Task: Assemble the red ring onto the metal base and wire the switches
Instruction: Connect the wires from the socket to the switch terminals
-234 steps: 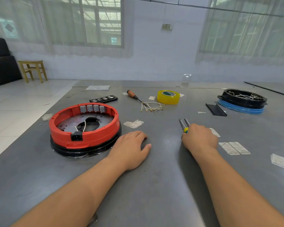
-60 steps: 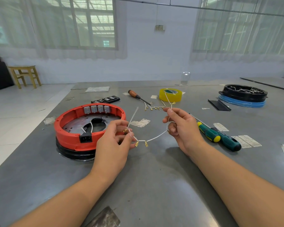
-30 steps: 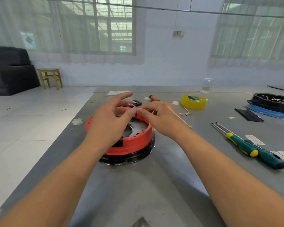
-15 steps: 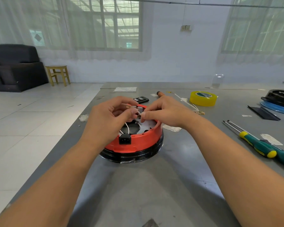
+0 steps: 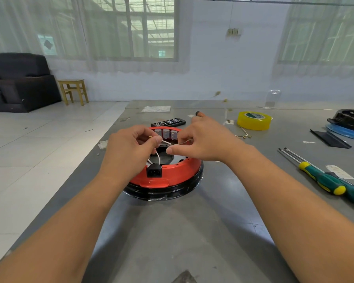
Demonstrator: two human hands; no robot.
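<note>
Head view. Two seconds ago both hands held the white wire in the air beside the ring; half a second ago they were closed together over the far side of the ring. Now the left hand [image 5: 129,152] and right hand [image 5: 200,144] have drawn slightly apart above the ring [image 5: 172,174], each pinching one stretch of the wire [image 5: 166,142] between thumb and forefinger, the other fingers curled. The wire spans the gap between the two thumbs. The ring already sits on the base [image 5: 164,193], so the step in hand is probably fitting a wire terminal to a switch.

The switches [image 5: 165,133] stand in a row on the ring's far wall, just beyond both hands' fingertips and apart from them. The socket [image 5: 154,170] lies below the left hand, in the near wall, with its own short white leads rising behind it.

Room for moving: the ring's walls close the hands in from beneath on the near and far sides. To the right of the right hand, well apart, lie the screwdrivers [image 5: 325,180]; beyond it, the tape [image 5: 253,120]. The table [image 5: 172,242] edge runs near the left forearm's outer side. Bare table lies nearer than both wrists.
</note>
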